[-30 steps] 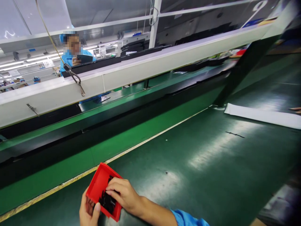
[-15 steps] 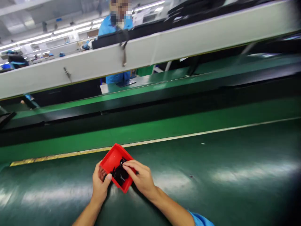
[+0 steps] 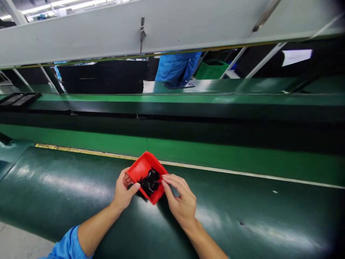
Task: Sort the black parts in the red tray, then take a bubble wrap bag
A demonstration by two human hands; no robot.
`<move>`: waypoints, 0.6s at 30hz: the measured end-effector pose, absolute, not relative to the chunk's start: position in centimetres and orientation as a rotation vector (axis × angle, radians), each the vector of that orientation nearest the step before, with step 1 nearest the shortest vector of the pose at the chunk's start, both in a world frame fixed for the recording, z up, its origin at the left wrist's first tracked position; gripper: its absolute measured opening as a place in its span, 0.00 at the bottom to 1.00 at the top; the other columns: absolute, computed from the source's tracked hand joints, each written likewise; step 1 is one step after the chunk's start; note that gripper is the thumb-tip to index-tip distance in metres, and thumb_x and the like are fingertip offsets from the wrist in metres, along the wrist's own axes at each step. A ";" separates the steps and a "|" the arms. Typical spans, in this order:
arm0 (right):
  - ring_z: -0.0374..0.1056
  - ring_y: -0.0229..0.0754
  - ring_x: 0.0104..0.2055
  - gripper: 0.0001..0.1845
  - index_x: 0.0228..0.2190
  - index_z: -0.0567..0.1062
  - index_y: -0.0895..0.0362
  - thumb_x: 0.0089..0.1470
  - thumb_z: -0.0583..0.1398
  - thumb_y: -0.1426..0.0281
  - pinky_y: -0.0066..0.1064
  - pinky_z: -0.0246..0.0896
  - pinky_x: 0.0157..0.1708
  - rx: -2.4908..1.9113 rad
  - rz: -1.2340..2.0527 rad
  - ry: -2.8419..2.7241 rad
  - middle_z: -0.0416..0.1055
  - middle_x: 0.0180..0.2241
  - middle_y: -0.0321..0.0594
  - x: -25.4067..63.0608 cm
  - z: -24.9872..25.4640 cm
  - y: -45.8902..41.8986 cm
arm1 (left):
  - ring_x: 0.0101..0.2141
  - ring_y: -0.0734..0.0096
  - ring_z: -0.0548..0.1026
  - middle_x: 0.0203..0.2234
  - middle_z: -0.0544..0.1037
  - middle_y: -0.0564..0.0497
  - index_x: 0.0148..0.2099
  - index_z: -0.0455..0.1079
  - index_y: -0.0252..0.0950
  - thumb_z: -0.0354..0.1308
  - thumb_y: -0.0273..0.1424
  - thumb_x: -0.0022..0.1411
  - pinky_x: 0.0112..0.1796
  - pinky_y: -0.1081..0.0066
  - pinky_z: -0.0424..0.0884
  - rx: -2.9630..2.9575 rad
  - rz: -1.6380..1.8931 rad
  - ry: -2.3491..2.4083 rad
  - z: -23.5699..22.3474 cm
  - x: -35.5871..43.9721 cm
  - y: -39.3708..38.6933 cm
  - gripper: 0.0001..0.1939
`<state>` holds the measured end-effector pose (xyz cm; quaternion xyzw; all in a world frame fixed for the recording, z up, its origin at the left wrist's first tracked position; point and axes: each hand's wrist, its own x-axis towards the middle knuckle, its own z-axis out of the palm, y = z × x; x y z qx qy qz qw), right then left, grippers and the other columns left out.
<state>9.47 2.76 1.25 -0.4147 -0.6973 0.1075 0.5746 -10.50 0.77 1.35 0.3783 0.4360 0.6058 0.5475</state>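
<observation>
The small red tray sits on the dark green tabletop, near the middle. It looks like light, stiff plastic, so its rim is the best place to hold. My left hand grips its left rim, fingers curled. My right hand has fingers nearly pinched at the loose black parts inside.

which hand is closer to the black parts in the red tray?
Right. The right hand has fingertips at the black parts; the left hand grips the red tray's near-left edge.
</observation>
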 end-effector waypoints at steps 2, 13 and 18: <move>0.70 0.53 0.52 0.17 0.53 0.75 0.54 0.64 0.64 0.67 0.53 0.66 0.55 -1.045 0.245 -1.568 0.73 0.49 0.49 9.7 1.0 2.8 | 0.45 0.59 0.79 0.46 0.80 0.41 0.54 0.67 0.36 0.73 0.47 0.49 0.48 0.63 0.72 0.838 1.474 1.026 1.6 -10.5 0.9 0.36; 0.36 0.67 0.72 0.70 0.72 0.34 0.58 0.50 0.64 0.35 0.60 0.36 0.69 -0.909 0.755 -1.762 0.34 0.71 0.60 8.1 0.0 2.3 | 0.46 0.59 0.78 0.44 0.81 0.44 0.50 0.72 0.36 0.75 0.43 0.44 0.51 0.62 0.72 0.560 1.471 1.078 2.0 -11.0 0.7 0.32; 0.43 0.65 0.71 0.82 0.71 0.28 0.56 0.39 0.77 0.49 0.55 0.41 0.69 -0.937 0.694 -1.801 0.42 0.69 0.60 9.0 -0.5 3.5 | 0.44 0.58 0.78 0.42 0.81 0.46 0.46 0.74 0.35 0.76 0.43 0.41 0.46 0.66 0.74 0.547 1.416 1.140 1.0 -11.3 1.6 0.31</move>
